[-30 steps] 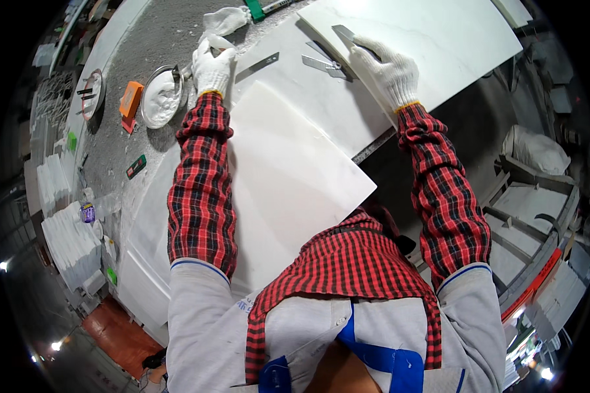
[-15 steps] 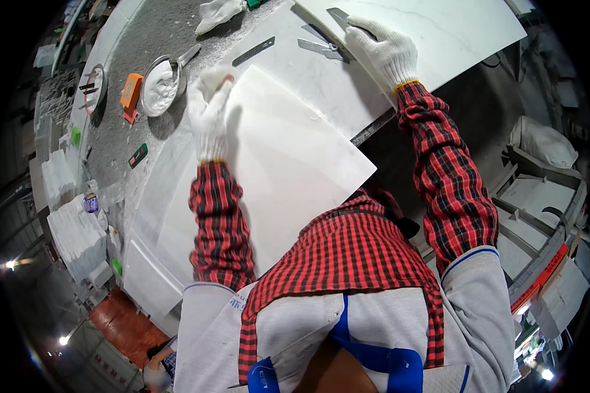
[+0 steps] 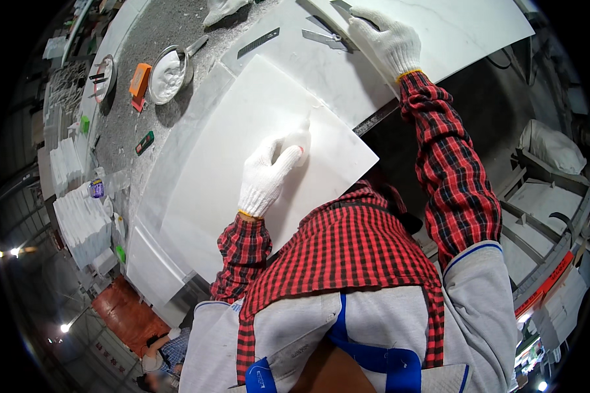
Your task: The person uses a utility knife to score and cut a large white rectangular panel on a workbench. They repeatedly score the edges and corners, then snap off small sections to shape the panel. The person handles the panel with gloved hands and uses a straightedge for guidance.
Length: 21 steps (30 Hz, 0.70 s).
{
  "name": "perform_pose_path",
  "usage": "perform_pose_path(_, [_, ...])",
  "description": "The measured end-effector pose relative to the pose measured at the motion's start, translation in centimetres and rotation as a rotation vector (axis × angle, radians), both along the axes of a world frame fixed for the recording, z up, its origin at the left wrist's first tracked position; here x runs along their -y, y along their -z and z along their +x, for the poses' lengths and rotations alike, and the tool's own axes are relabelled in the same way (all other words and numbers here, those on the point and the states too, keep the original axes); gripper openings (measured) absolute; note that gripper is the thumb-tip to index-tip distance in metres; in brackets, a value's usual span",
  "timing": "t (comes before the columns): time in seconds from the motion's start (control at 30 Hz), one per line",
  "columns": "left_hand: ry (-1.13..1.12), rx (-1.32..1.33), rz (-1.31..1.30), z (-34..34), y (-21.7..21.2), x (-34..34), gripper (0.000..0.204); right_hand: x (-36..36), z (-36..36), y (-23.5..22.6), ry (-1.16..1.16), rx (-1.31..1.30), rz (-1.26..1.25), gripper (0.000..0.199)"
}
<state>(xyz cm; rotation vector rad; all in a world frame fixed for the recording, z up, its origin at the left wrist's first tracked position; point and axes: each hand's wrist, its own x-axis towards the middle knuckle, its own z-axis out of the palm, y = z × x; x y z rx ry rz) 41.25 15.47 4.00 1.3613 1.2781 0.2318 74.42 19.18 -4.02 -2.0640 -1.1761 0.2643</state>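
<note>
My left hand (image 3: 262, 173), in a white knit glove, is closed round a small whitish squeeze bottle (image 3: 299, 143) over the middle of a plain white slab (image 3: 210, 170). The bottle's narrow nozzle points away from me, toward the slab's far right edge. At upper right, my gloved right hand (image 3: 388, 40) grips a flat metal scraper blade (image 3: 341, 6) beside the near edge of a veined white slab (image 3: 465, 26). Loose metal blades (image 3: 322, 38) lie just left of that hand. Another dark blade (image 3: 258, 42) lies beyond the plain slab's far corner.
On the grey worktop at left stand a metal pan (image 3: 169, 75) of white paste, an orange box (image 3: 139, 80), a green-and-black tool (image 3: 145, 143) and a dish (image 3: 103, 78). White slabs (image 3: 82, 226) are stacked beyond. A metal-framed cart (image 3: 544, 190) stands at right; another person (image 3: 167, 350) is at lower left.
My left hand has moved right and nearer to me, from the slab's far left edge to above its middle, and the bottle now shows in it. My right hand has hardly moved.
</note>
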Motion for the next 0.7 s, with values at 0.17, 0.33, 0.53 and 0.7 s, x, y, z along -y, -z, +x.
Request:
perform_pose_path(0.17, [0.011,-0.081,0.016,0.9,0.0,-0.4,0.050,0.0,-0.1,0.5,-0.015,0.005,0.023,0.039])
perform_pose_path(0.33, [0.023,-0.118,0.032,1.4,-0.1,-0.6,0.050,0.1,0.0,0.6,-0.017,-0.004,0.026,0.040])
perform_pose_path(0.53, [0.004,-0.098,0.016,1.4,0.2,-0.7,0.050,0.1,-0.1,0.7,-0.022,-0.018,0.028,0.041])
perform_pose_path(0.7, [-0.004,-0.091,0.019,1.4,0.5,-0.8,0.049,0.1,-0.1,0.8,-0.025,-0.026,0.034,0.042])
